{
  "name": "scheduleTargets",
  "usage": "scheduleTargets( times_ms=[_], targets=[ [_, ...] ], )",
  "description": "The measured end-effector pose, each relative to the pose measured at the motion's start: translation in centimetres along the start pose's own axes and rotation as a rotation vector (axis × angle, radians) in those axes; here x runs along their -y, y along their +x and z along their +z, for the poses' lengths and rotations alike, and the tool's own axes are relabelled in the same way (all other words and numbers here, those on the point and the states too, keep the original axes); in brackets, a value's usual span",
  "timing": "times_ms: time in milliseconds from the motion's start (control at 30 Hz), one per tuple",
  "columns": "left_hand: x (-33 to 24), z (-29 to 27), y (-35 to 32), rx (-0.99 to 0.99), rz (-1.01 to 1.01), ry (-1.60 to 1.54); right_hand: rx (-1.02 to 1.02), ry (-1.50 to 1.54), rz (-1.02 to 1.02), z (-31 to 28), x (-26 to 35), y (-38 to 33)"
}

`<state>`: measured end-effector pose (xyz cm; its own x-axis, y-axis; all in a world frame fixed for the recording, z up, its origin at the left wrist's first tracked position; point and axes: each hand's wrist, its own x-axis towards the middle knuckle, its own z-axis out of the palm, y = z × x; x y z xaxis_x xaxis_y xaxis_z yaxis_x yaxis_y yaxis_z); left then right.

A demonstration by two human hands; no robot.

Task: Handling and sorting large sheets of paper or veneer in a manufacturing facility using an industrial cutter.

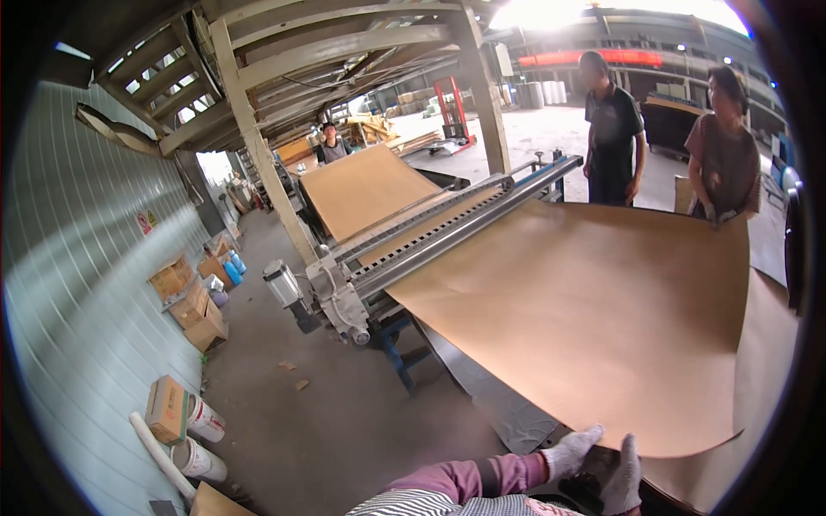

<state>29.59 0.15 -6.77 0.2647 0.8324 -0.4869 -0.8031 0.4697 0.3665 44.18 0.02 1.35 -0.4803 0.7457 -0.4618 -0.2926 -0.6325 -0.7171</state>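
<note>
A large brown sheet, like kraft paper or thin board point(594, 301), spreads from under the long metal roller point(465, 228) of a machine towards me. At its near edge, my left hand point(571, 452), in a pale knit glove, is closed on the sheet near the corner. Just right of it my gloved right hand point(623, 480) is at the same edge, its thumb upright over the sheet and the other fingers hidden below. On the far right, a co-worker's gloved hands point(721, 217) hold the sheet's far corner.
A motor and gear housing point(337, 297) sit at the roller's left end. Another brown sheet point(366, 189) lies beyond, with a person point(333, 144) behind it. Someone in dark clothes point(613, 129) stands across the sheet. Cardboard boxes point(194, 305) and white buckets point(200, 460) line the left wall.
</note>
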Motion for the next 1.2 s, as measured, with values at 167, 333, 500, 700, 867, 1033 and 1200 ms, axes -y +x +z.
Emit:
scheduleTargets(
  times_ms=[167,333,500,700,867,1033,1200],
  targets=[
    [-0.2,1.6,-2.6,0.037,-0.129,0.097,-0.321,-0.267,-0.243,-1.3,2.2,-1.9],
    [-10.0,-4.9,-4.4,-0.178,0.235,-0.044,-0.301,-0.385,-0.482,-6.8,5.3,-3.1],
    [-15.9,-6.6,-5.2,-0.176,0.227,0.057,-0.785,-0.473,-0.866,-19.1,7.2,-2.4],
    [-10.3,-4.6,-3.7,-0.071,0.242,0.297,-0.555,-0.087,-0.646,-12.2,8.8,-11.2],
    [-5.3,-5.2,0.1,-0.13,0.196,0.258,-0.501,-0.098,-0.23,-5.4,4.0,-5.7],
    [-2.9,-1.4,-1.9,-0.105,0.09,0.326,-0.399,0.014,-0.104,-10.5,5.7,-7.0],
    [-7.9,-5.5,-0.8,-0.253,0.457,0.034,-0.519,-0.146,-0.249,-12.1,8.7,-11.3]
  ],
)
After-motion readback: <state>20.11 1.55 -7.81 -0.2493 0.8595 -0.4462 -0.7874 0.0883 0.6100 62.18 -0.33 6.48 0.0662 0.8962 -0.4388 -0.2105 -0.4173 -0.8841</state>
